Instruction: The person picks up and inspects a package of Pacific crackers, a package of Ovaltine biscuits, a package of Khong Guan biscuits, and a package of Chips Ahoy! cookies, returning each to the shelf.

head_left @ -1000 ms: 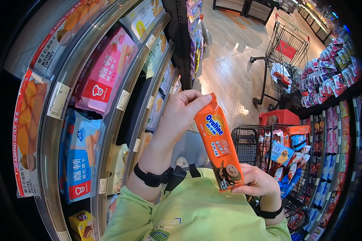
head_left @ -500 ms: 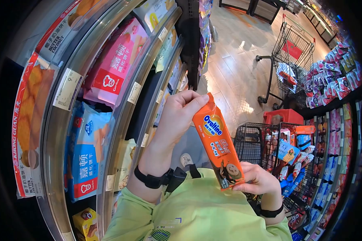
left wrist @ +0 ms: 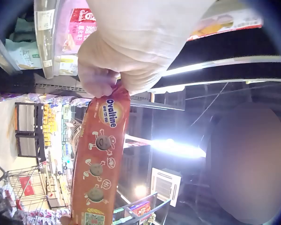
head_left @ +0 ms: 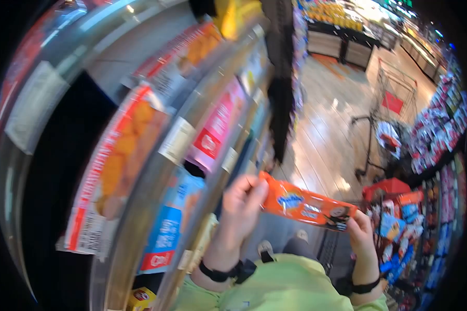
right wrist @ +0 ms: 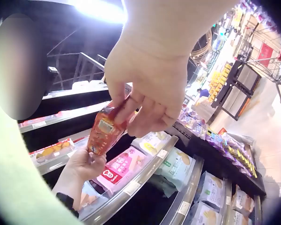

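An orange Ovaltine biscuit packet is stretched between both hands in front of the green shirt. My left hand pinches its left end between thumb and fingers. At the other end, the right hand grips the lower corner with the thumb in front. The left wrist view shows the back of the packet, printed with cartoon biscuits, hanging from the left hand. Seen from the right wrist, the right hand covers part of the packet's near end.
Shelves on the left hold a pink wafer pack, a blue wafer pack and a butter coconut biscuit pack. A loaded cart stands close on the right, beside a red stool. Another cart is farther along the tiled aisle.
The packet has swung from steeply tilted to nearly level, still held at both ends. The head view has shifted, so shelves and aisle sit farther right and the hands appear lower.
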### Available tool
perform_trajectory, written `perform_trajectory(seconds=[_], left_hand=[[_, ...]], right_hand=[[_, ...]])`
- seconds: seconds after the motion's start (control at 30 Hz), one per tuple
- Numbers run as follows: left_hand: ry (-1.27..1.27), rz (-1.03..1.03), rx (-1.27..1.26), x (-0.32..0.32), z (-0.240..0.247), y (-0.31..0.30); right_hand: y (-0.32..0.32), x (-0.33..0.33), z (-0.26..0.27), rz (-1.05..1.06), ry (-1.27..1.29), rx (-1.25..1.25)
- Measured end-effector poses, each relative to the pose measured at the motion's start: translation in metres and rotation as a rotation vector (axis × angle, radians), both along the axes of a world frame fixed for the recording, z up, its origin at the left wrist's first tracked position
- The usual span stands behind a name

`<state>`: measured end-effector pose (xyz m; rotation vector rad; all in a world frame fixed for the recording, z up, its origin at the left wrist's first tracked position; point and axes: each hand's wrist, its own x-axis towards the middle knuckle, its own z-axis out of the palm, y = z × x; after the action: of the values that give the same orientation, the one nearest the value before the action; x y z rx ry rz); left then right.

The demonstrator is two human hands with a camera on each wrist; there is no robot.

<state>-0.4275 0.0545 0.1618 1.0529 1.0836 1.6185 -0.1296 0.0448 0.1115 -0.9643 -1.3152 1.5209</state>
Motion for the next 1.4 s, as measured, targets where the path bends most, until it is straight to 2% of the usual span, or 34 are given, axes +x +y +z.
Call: perform_trajectory(seconds=[0.1,0.17,0.23,0.37,0.43,0.5,0.57,0.6,0.63,0.7,0.73,0.77,0.83,0.9,1.03,1.07,1.1,1.13,1.17,1.2,1.23,1.3,1.37,1.4], left_hand=[[0.050,-0.035,0.160,-0.008,0.011,-0.024],[0.028,-0.092,0.192,-0.020,0.016,-0.038],[0.160,-0.024,0.302,-0.030,0.025,-0.048],[0.286,0.108,0.313,-0.038,0.053,-0.082],[0.234,0.357,0.261,-0.030,0.065,-0.099],[0.258,0.382,0.239,-0.029,0.074,-0.114],[0.431,0.568,0.353,-0.024,0.086,-0.122],[0.555,0.667,0.352,-0.023,0.094,-0.126],[0.602,0.729,0.362,-0.018,0.104,-0.129],[0.747,0.823,0.351,-0.016,0.114,-0.138],[0.638,0.860,0.398,-0.009,0.117,-0.138],[0.631,0.848,0.414,-0.005,0.122,-0.141],[0.653,0.843,0.423,0.003,0.133,-0.142],[0.672,0.857,0.419,0.014,0.146,-0.140],[0.813,0.895,0.366,0.022,0.183,-0.135],[0.605,0.957,0.428,0.030,0.193,-0.126],[0.719,0.946,0.395,0.021,0.196,-0.134],[0.741,0.972,0.348,0.021,0.207,-0.135],[0.765,0.996,0.303,0.022,0.223,-0.133],[0.700,0.937,0.359,0.023,0.239,-0.127],[0.802,0.905,0.342,0.019,0.253,-0.129],[0.808,0.894,0.297,0.011,0.272,-0.130],[0.851,0.997,0.246,0.004,0.292,-0.125],[0.958,1.065,0.202,-0.001,0.303,-0.124]], right_hand=[[0.022,-0.024,0.031,-0.058,0.120,0.028],[0.045,-0.033,0.033,-0.051,0.077,0.172],[0.066,-0.048,0.038,0.022,0.189,0.196],[0.109,-0.090,0.054,0.161,0.294,0.098],[0.131,-0.113,0.063,0.347,0.354,0.120],[0.141,-0.138,0.092,0.414,0.382,0.166],[0.148,-0.159,0.124,0.599,0.470,0.201],[0.148,-0.165,0.142,0.731,0.545,0.125],[0.156,-0.169,0.152,0.761,0.553,0.132],[0.170,-0.176,0.170,1.007,0.424,0.208],[0.169,-0.177,0.188,1.121,0.418,0.196],[0.170,-0.178,0.202,1.149,0.423,0.198],[0.174,-0.179,0.222,1.339,0.446,0.270],[0.180,-0.180,0.231,1.456,0.480,0.201],[0.184,-0.192,0.251,1.481,0.659,0.216],[0.187,-0.195,0.257,1.462,0.665,0.259],[0.189,-0.197,0.263,1.439,0.669,0.303],[0.191,-0.199,0.274,1.320,0.580,0.426],[0.189,-0.205,0.281,1.249,0.656,0.420],[0.192,-0.209,0.293,1.215,0.611,0.433],[0.195,-0.214,0.306,1.180,0.566,0.445],[0.199,-0.221,0.330,1.163,0.484,0.513],[0.205,-0.226,0.354,1.103,0.384,0.704],[0.205,-0.230,0.366,1.040,0.375,0.792]])
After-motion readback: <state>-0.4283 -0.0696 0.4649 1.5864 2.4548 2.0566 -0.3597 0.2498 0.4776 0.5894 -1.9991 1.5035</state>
